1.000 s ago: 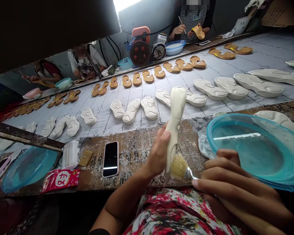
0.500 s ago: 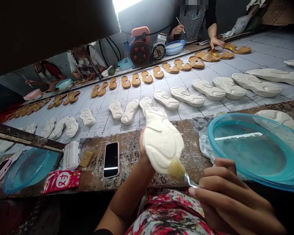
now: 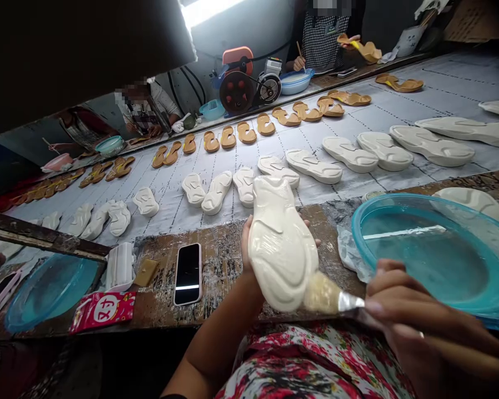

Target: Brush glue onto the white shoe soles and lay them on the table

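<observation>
Sole point(image 3: 281, 249) looks wet across its top, underside hidden, gripped by the left hand point(image 3: 248, 269). The right hand point(image 3: 416, 310) pinches a brush point(image 3: 325, 294) at its edge.

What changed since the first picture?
The white sole, edge-on at first, has turned its broad face up in the left hand. Across the table, a co-worker set down one tan sole and lifted another. The right hand kept the brush; phone stayed put.
</observation>
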Demonstrator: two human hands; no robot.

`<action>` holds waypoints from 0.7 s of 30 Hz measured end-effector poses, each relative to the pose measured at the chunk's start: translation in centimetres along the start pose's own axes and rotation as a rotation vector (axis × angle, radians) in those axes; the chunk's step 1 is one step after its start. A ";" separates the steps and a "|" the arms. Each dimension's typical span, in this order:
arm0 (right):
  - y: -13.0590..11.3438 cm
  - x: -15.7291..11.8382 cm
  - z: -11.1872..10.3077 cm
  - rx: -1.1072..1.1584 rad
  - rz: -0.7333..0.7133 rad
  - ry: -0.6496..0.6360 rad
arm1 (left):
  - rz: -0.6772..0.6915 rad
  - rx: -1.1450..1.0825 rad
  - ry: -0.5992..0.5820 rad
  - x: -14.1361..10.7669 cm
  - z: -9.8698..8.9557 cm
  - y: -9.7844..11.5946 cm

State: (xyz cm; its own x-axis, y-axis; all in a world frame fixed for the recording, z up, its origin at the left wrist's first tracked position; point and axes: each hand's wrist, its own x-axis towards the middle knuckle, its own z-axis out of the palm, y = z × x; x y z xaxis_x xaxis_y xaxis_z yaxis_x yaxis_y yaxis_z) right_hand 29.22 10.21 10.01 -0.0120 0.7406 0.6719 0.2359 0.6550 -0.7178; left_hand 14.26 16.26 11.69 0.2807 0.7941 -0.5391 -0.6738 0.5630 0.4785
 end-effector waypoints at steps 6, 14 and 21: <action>2.2 0.5 1.2 -0.096 -0.169 -0.087 | 0.196 -0.130 -0.077 0.4 -0.6 -0.4; 1.6 0.4 0.9 0.030 -0.193 -0.211 | 0.349 -0.123 -0.007 1.4 -1.5 -1.0; 3.4 -0.8 2.7 -0.013 -0.248 -0.204 | 0.457 -0.029 0.107 2.1 -3.3 -0.2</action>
State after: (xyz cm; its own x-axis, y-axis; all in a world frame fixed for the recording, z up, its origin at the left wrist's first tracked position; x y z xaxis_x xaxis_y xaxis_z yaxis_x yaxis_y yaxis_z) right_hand 27.38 12.22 6.55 -0.2645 0.5745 0.7746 0.2139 0.8182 -0.5337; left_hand 12.71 17.01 8.13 -0.1200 0.9301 -0.3471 -0.7309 0.1538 0.6649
